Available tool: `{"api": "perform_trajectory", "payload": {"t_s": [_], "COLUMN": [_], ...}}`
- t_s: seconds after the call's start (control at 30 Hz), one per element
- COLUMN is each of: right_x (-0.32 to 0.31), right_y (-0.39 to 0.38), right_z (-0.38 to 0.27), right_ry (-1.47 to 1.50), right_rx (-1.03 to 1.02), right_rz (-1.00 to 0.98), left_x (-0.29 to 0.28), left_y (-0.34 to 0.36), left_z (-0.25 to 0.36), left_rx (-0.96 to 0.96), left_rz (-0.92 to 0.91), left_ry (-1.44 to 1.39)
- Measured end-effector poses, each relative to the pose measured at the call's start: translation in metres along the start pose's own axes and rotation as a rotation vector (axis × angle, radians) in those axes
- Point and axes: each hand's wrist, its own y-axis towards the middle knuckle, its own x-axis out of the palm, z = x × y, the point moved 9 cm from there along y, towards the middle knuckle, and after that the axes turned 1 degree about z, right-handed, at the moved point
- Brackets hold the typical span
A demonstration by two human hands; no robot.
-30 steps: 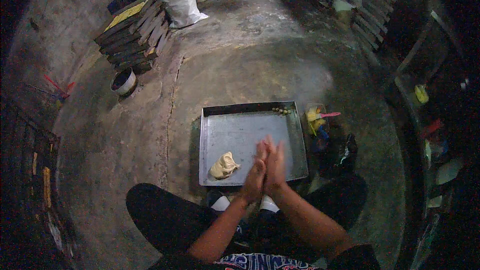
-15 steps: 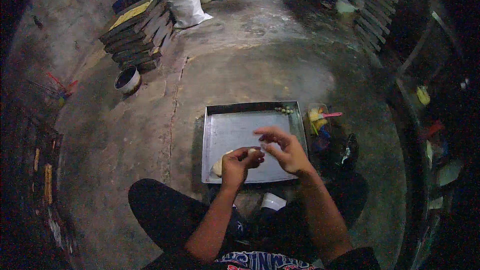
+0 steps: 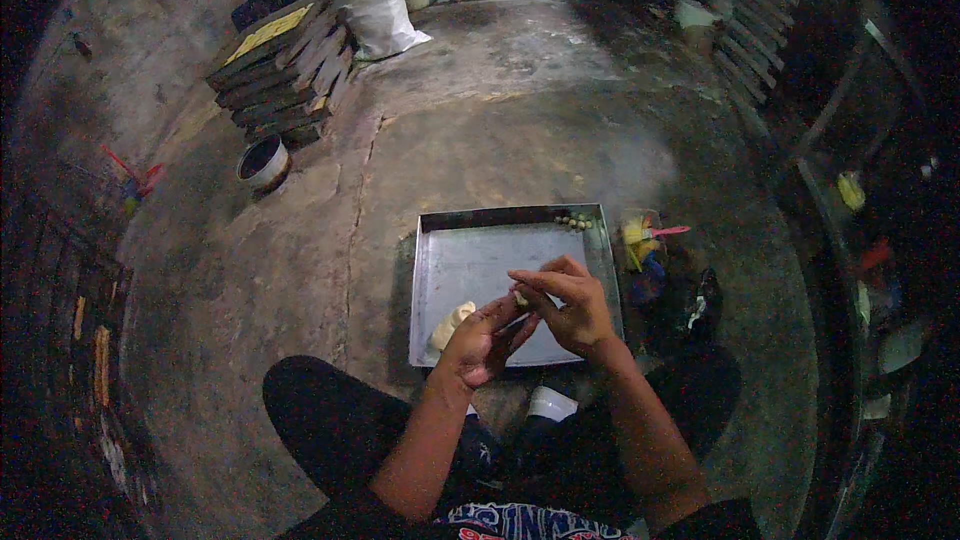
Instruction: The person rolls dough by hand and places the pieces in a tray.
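A small dough piece [image 3: 520, 297] is pinched between left hand [image 3: 484, 340] and right hand [image 3: 570, 308], fingers closed on it | held above metal tray [image 3: 480, 255] | dough lump [image 3: 451, 324] lies on tray's near left | small balls [image 3: 578, 223] sit at far corner.

White sack [image 3: 372, 2]: bulging, soft-sided, standing on the floor at the far end, just right of the stacked boards.
Yellow sheet [image 3: 266, 34]: flat, rectangular, lying on top of the stacked boards; whether it is a label cannot be told.
Yellow packet [image 3: 636, 233]: small, crumpled, on the floor just beside the tray's far right corner, with blue and pink items against it.
Screens, signs: none visible.
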Motion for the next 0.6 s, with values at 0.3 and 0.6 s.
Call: {"api": "perform_trajectory", "payload": {"t_s": [0.3,0.6], "right_x": [0.008,0.009], "right_y": [0.002,-0.006], "right_z": [-0.001,0.038], "right_ry": [0.215,0.267], "right_rx": [0.093,0.233], "right_rz": [-0.077,0.002], "left_x": [0.000,0.019], "left_y": [-0.010,-0.015], "left_z": [0.039,0.050], "left_rx": [0.268,0.342], "left_rz": [0.061,0.022], "left_ry": [0.259,0.540]}}
